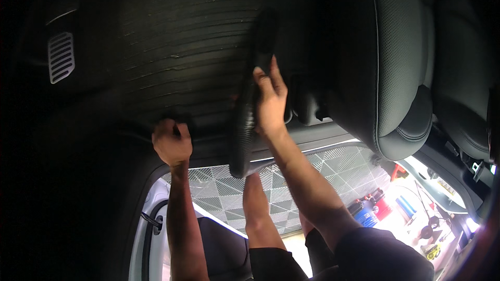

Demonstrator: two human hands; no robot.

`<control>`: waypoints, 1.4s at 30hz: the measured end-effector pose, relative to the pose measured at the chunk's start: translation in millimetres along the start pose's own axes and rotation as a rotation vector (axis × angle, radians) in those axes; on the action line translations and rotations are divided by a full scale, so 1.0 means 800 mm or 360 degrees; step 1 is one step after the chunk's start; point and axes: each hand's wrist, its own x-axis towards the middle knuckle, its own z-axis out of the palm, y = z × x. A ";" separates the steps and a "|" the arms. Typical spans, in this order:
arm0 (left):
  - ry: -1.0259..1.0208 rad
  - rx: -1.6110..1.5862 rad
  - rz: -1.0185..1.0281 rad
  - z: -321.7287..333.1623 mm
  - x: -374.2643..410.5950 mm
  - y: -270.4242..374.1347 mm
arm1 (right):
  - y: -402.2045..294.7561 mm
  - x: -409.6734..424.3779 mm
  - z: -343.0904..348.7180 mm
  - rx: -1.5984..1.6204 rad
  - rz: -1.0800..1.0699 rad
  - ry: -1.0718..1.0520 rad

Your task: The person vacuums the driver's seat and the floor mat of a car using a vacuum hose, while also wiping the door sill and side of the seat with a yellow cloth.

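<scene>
My left hand (172, 142) is low over the dark footwell, its fingers curled and blurred. A dark shape shows at the fingertips; I cannot tell whether it is a held thing or shadow. My right hand (271, 105) lies against a long black part, apparently the steering wheel (244, 136), seen nearly edge-on. Two digits of that hand point up along it, and how firmly the hand grips is unclear. Beyond both hands spreads a black grooved floor mat (179, 54) with pale specks and streaks.
A slotted metal pedal (61, 58) is at the left. Black perforated seat upholstery (402, 58) rises on the right. Below run the door sill (304, 134), a patterned tile floor (218, 187) and an open car door (222, 242). Blue and red containers (371, 208) stand outside.
</scene>
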 end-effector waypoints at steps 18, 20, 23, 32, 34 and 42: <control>-0.0038 0.0082 0.0054 -0.005 0.001 -0.009 | -0.012 0.160 0.166 0.0303 0.0118 -0.0611; -0.0057 0.0046 0.0047 -0.005 0.001 -0.002 | -0.026 0.184 0.146 0.0281 -0.0153 -0.0353; -0.0080 0.0029 0.0058 0.001 0.005 0.006 | -0.036 0.211 0.147 -0.0312 -0.0514 -0.0048; -0.0072 0.0084 0.0022 -0.004 0.001 -0.005 | -0.070 0.180 0.173 -0.1482 -0.0598 0.0192; -0.0101 0.0055 0.0030 0.000 0.003 -0.001 | -0.072 0.195 0.158 -0.1370 -0.0783 0.0119; -0.0041 0.0057 0.0067 -0.001 0.006 0.006 | -0.043 0.134 0.100 -0.0091 -0.0024 -0.0453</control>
